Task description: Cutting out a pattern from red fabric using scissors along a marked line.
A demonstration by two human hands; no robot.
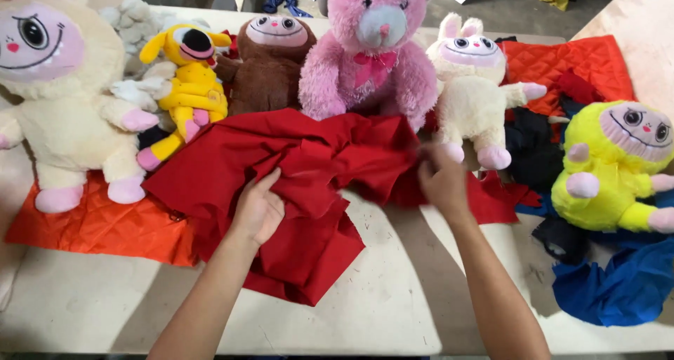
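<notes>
Starting at the left edge of the worktop (pixel 393 318): a big cream plush with pink feet (pixel 63 107) sits on an orange quilted piece (pixel 98 227), with a yellow plush (pixel 186 79) and a brown one (pixel 270 62) lined up along the far edge. The red cloth (pixel 302 191) lies bunched up in the middle, just in front of the pink teddy bear (pixel 372 51). The left hand (pixel 258 209) rests flat on the cloth, fingers spread loose and not gripping. The right hand (pixel 442 181) is blurry, fingers pinched shut on the cloth's right edge. Past it sits a small cream bunny plush (pixel 477 86), then a yellow-green plush (pixel 618 167) by the right edge, above some blue fabric (pixel 618 286). No bins or boxes in view.
</notes>
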